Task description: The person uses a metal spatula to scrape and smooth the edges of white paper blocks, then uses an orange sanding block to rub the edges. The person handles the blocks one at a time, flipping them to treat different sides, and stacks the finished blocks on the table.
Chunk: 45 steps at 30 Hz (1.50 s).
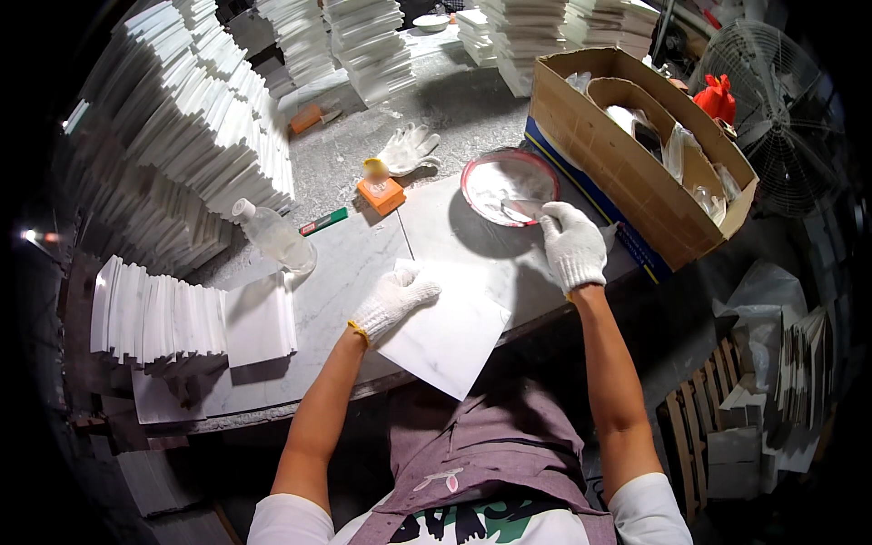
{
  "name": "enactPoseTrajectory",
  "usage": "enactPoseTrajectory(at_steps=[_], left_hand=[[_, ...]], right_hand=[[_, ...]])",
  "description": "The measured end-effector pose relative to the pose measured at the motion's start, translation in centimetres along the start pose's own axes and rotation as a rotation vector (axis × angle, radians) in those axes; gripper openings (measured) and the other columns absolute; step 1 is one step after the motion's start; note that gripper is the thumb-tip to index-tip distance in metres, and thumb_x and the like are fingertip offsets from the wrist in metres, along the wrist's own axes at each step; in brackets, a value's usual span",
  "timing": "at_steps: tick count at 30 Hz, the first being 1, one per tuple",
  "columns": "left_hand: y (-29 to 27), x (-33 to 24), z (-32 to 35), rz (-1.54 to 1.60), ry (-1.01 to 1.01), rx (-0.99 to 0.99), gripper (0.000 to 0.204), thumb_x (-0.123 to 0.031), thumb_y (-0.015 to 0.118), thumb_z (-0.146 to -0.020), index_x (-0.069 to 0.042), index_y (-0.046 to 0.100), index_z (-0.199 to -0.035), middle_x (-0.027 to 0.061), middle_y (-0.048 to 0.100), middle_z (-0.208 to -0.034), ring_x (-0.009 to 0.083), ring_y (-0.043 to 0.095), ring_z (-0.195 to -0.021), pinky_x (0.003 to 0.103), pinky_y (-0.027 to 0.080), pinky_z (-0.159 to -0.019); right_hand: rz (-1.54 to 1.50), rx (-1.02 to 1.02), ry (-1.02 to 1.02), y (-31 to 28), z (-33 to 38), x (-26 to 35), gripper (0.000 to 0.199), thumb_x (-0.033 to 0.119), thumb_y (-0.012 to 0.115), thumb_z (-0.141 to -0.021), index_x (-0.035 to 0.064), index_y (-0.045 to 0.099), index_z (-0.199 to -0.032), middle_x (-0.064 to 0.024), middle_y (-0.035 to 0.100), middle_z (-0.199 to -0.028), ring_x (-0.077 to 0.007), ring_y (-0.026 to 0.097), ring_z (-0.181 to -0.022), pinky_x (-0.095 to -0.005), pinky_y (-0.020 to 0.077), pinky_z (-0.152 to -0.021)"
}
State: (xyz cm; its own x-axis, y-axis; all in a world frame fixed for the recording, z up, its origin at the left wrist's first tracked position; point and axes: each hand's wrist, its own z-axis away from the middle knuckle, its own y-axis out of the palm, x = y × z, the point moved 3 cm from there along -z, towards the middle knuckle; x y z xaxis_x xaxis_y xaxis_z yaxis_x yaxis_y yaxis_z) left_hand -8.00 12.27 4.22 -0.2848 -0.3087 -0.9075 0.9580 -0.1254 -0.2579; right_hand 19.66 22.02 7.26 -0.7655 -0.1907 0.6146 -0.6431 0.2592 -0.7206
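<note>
left hand, gloved: fingers gripping white tile along its left side, thumb across upper face; fingertips on underside not visible. tile location: in front of the person, far part over the table, near corner projecting past the table's front edge.

right hand, gloved: fingers closed on scraper, handle mostly hidden by glove. blade inside red-rimmed bowl, over white paste.

surroundings: cardboard box just right of bowl. spare glove lying behind orange block; green bar left of block. clear bottle upright, near row of tiles at left.
</note>
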Motion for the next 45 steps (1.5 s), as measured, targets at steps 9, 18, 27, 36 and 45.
enactPoseTrajectory(at_steps=[9, 18, 27, 36, 45], left_hand=[[1.1, -3.6, 1.9, -1.106, 0.316, -0.474, 0.052, -0.042, 0.076, -0.082, -0.003, 0.065, -0.115, 0.0151, 0.068, -0.104, 0.0233, 0.067, -0.096, 0.034, 0.053, -0.082], [8.3, -4.9, 5.4, 0.375, -0.109, 0.084, 0.027, -0.033, 0.062, -0.097, -0.006, 0.066, -0.096, 0.0002, 0.065, -0.073, 0.0030, 0.057, -0.056, 0.017, 0.045, -0.047], [10.4, -3.0, 8.9, 0.133, -0.017, 0.263, 0.023, -0.020, 0.061, -0.094, -0.001, 0.062, -0.107, 0.0083, 0.067, -0.091, 0.0155, 0.064, -0.084, 0.030, 0.052, -0.075], [9.3, -5.0, 11.3, -0.358, 0.082, 0.155, 0.025, -0.026, 0.070, -0.087, -0.004, 0.069, -0.100, 0.0118, 0.068, -0.089, 0.0234, 0.067, -0.087, 0.032, 0.051, -0.080], [10.4, -0.5, 10.5, -0.959, 0.589, -0.214, 0.066, -0.037, 0.079, -0.070, -0.015, 0.059, -0.129, 0.0121, 0.052, -0.132, 0.0361, 0.045, -0.128, 0.050, 0.039, -0.103]], right_hand=[[-1.036, 0.144, 0.502, -3.6, 7.7, 1.1, 0.026, 0.019, 0.062, -0.097, 0.0032, 0.065, -0.117, -0.0026, 0.067, -0.088, -0.0072, 0.061, -0.066, -0.0191, 0.0455, -0.056], [-1.022, 0.393, 0.460, -2.2, 15.5, 5.5, 0.023, 0.005, 0.064, -0.092, -0.0045, 0.064, -0.114, -0.0074, 0.069, -0.097, -0.0096, 0.063, -0.072, -0.0226, 0.0525, -0.064], [-1.004, 0.621, 0.716, -3.8, 18.9, 2.6, 0.027, 0.007, 0.067, -0.091, -0.0027, 0.063, -0.116, -0.0075, 0.069, -0.097, -0.0100, 0.063, -0.075, -0.0230, 0.0519, -0.064], [-0.942, 0.506, 0.637, -5.4, 15.3, -1.3, 0.024, 0.015, 0.064, -0.093, 0.0004, 0.064, -0.113, -0.0040, 0.066, -0.091, -0.0100, 0.061, -0.077, -0.0233, 0.0494, -0.068], [-0.746, 0.618, 0.360, -1.2, 9.9, -2.9, 0.024, 0.016, 0.065, -0.091, 0.0009, 0.069, -0.110, -0.0024, 0.066, -0.079, -0.0068, 0.056, -0.069, -0.0226, 0.0462, -0.062]])
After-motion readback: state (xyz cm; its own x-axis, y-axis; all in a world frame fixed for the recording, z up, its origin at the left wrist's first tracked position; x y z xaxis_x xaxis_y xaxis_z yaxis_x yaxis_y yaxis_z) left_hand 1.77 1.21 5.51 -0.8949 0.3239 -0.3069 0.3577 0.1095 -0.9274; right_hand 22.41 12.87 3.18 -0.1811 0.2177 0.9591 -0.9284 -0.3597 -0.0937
